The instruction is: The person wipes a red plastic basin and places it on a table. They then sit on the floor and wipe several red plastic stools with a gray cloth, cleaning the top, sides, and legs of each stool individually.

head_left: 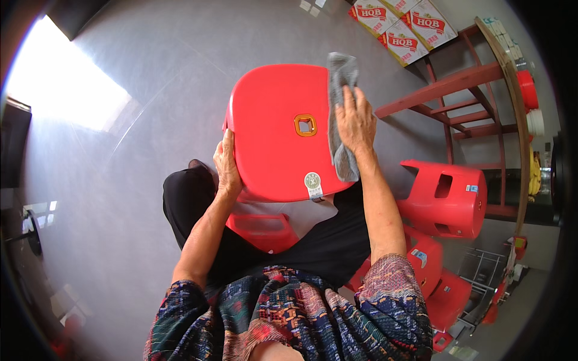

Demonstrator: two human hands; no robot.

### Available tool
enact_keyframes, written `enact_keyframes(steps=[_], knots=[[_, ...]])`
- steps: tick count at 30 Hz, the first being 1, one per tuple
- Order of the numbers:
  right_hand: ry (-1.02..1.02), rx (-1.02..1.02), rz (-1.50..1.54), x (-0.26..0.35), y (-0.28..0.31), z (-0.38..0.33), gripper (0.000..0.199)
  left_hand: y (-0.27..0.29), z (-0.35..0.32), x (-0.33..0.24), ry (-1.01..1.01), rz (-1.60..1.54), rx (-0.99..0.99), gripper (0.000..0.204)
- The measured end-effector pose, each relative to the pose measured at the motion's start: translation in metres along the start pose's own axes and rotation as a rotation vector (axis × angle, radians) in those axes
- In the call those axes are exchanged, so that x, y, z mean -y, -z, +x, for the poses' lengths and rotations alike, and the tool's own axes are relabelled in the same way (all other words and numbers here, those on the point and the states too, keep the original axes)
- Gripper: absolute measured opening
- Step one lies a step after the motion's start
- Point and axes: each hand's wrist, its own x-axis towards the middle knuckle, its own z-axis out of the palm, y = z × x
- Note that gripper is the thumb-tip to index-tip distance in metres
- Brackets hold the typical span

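Note:
A red plastic stool [271, 132] is in front of me, its top facing up, with an orange-rimmed square hole in the middle and a round pale sticker near its front edge. My left hand [226, 163] grips the stool's left side, thumb against the rim and the other fingers partly hidden. Along the right edge of the top lies a grey cloth [341, 75], hanging over the side. My right hand [356, 120] presses on this cloth, its fingers extended forward and its thumb hard to see.
Another red stool [448, 198] lies on its side at the right, with more red stools [448, 295] behind it. A dark red wooden frame [457, 78] stands far right, near white-and-red cartons [403, 30]. Between my legs is a red plastic seat [262, 231].

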Motion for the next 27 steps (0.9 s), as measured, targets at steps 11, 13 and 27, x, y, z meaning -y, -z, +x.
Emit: enact_keyframes(steps=[11,13,27], knots=[[-0.429,-0.109,0.897,-0.037,-0.012,-0.086,0.04,-0.004,0.001,-0.003,-0.008,-0.042,0.004,0.049],[-0.139,-0.246,0.633,-0.02,-0.002,-0.104,0.038,0.0,0.006,0.003,-0.018,-0.016,-0.038,0.049],[0.927,0.259,0.315,0.167,0.041,-0.045,0.037,0.024,0.003,0.032,0.03,-0.23,0.051,0.047]])
